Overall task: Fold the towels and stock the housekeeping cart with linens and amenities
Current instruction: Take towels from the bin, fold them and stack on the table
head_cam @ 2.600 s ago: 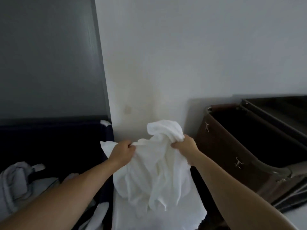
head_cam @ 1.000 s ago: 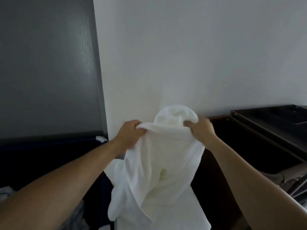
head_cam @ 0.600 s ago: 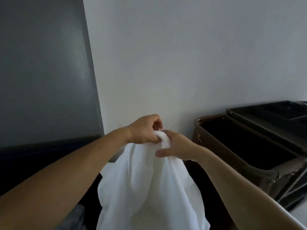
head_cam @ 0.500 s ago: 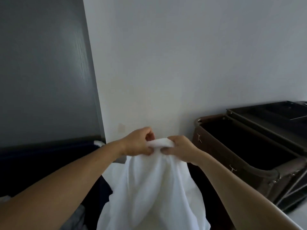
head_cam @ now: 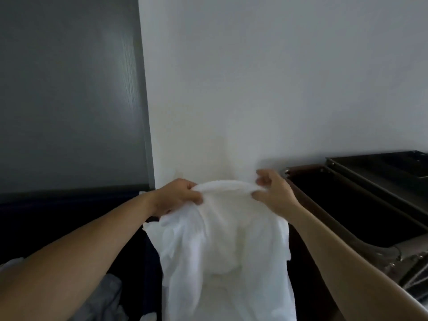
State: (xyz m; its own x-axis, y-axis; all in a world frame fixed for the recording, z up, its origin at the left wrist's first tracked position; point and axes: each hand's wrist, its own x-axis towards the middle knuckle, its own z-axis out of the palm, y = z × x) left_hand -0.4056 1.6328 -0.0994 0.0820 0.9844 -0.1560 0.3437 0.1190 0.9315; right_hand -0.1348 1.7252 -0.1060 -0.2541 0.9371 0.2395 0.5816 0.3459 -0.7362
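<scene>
Against a plain white wall (head_cam: pixel 266 89), with a dark grey panel (head_cam: pixel 69 100) to the wall's left and a brown, dark-lined cart bin (head_cam: pixel 305 168) at the wall's foot on the right, I hold up a white towel (head_cam: pixel 222 239). The fingers of my left hand (head_cam: pixel 176 198) and right hand (head_cam: pixel 275 195) each pinch its bunched top edge, a little apart. Crumpled and unfolded, the cloth hangs in front of the wall, past the view's lower edge.
</scene>
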